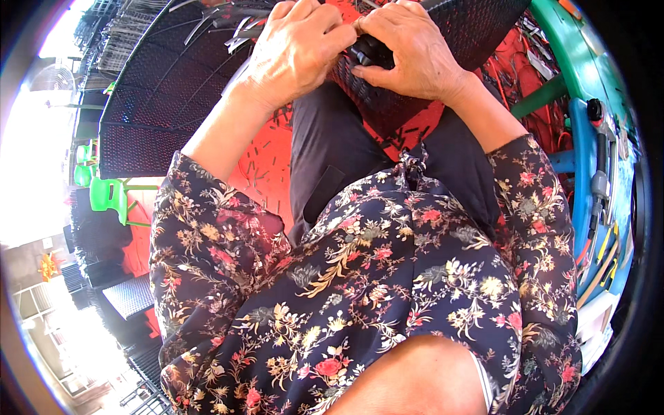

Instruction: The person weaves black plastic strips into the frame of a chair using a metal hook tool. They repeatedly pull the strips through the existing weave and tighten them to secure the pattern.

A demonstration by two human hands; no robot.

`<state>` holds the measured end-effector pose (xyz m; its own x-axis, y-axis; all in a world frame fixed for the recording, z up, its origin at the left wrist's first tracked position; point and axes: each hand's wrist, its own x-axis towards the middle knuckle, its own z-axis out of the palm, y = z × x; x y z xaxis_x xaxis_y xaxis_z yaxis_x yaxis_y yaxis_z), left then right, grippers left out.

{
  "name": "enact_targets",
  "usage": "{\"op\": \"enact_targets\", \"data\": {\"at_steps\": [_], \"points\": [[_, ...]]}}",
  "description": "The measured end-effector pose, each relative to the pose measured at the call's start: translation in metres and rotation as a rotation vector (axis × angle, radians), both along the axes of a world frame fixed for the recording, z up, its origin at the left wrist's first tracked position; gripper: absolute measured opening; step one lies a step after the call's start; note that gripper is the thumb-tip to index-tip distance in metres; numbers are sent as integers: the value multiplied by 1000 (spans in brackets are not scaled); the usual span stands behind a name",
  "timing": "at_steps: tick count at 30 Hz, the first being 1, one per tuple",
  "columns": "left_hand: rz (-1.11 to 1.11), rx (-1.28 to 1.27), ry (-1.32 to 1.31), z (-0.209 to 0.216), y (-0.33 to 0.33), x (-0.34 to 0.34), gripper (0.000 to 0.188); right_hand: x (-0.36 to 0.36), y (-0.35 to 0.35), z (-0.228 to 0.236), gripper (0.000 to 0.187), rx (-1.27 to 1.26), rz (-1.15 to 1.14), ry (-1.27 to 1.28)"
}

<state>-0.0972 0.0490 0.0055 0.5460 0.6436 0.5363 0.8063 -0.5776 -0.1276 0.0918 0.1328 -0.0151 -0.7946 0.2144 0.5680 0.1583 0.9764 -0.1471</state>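
Both my hands are together at the top of the view, over black woven wicker work. My left hand [294, 52] is closed, its knuckles bent and fingertips turned toward the right hand; what it pinches is hidden. My right hand [418, 55] curls with thumb and forefinger around a small dark piece [363, 52], too shaded to name. Below it the woven edge [394, 104] slopes down between my knees. To the left spreads a wide black woven panel [159, 111] with curved ribs. Loose black strips [242, 28] stick out past my left hand.
Short black scraps [263, 166] litter the red floor [266, 187]. On the right stand a green stool or chair [567, 41] and a blue surface [584, 159] bearing tools, among them a long black-and-grey tool [600, 173]. A small green chair [109, 195] stands at left.
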Motion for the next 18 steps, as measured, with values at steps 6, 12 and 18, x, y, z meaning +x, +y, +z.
{"op": "enact_targets", "data": {"at_steps": [6, 12, 18], "points": [[-26, -233, -172, -2, 7, -11, 12, 3, 1, 4, 45, -14, 39, -15], [-183, -439, -258, 11, 22, -16, 15, 6, 3, 5, 44, -32, 58, -54], [-88, -695, -278, 18, 31, -21, 24, 5, 3, 6, 42, -2, 71, -45]]}}
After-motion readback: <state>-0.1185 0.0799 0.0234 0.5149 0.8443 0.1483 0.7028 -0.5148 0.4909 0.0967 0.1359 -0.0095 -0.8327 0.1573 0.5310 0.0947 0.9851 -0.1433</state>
